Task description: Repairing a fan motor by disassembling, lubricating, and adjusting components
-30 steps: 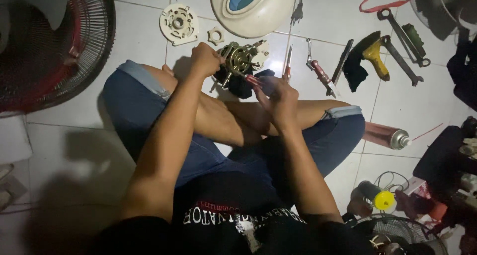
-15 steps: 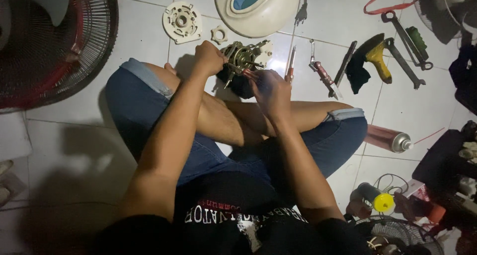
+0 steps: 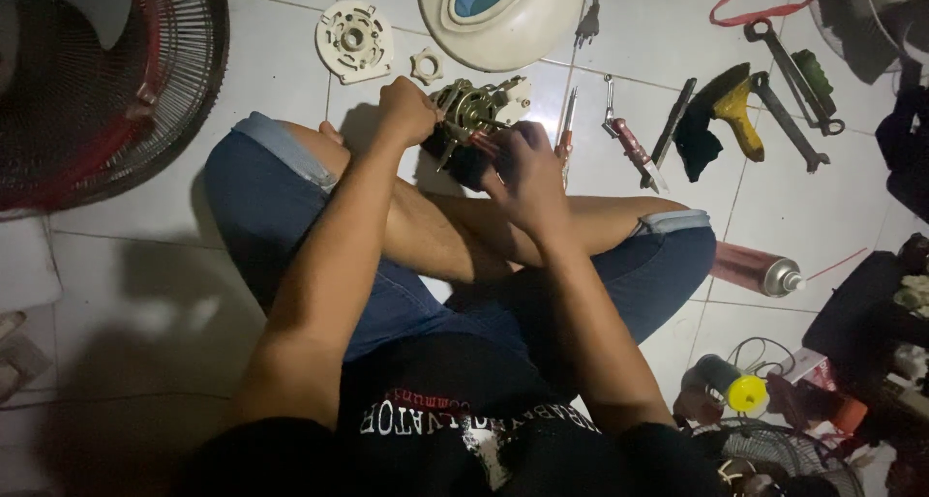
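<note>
The left hand (image 3: 408,110) grips the fan motor (image 3: 474,120) on its left side. The right hand (image 3: 523,163) holds the motor's lower right side, with a red-handled tool (image 3: 487,146) poking out between the two hands. Just right of the grip lies a screwdriver (image 3: 567,120). Above it sits a white fan base (image 3: 503,13).

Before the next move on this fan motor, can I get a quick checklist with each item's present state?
1. Left hand gripping the fan motor: ok.
2. Right hand on a red-handled tool at the motor: ok.
3. Tool tip seated: cannot tell, hidden.
4. Motor steady over the person's crossed legs: ok.
5. Spare screwdriver lies close on the floor: ok.
6. Lighting on the work: not ok, dim.
</note>
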